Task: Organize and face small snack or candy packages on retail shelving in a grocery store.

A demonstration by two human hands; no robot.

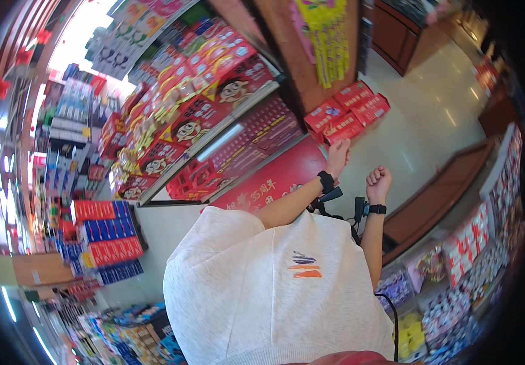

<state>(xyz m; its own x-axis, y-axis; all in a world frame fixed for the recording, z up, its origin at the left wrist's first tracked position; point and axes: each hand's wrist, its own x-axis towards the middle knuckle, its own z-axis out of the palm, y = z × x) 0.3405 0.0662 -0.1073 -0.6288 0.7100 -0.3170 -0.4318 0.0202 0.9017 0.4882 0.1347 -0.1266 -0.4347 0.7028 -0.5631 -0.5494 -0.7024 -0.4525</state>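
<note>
My left hand (pixel 337 157) is held out with its fingers curled, and nothing shows in it. It overlaps the near edge of a group of red printed cartons (pixel 347 127) in this view; whether it touches them I cannot tell. A black strap (pixel 326 181) circles that wrist, with a dark device below it. To the right, my right hand (pixel 378 180) is closed in a fist in front of the pale floor, with no object visible. A black watch-like band (pixel 375 209) with a small device sits on its wrist. The light grey shirt (pixel 253 283) covers the lower middle.
Left of my hands stands a display shelf with red snack cartons (pixel 189 123) and a red lower panel (pixel 267 175) bearing writing. Stacked red and blue boxes (pixel 111 232) are farther left. A brown wooden counter (pixel 440 196) and bins of wrapped goods (pixel 445 310) line the right.
</note>
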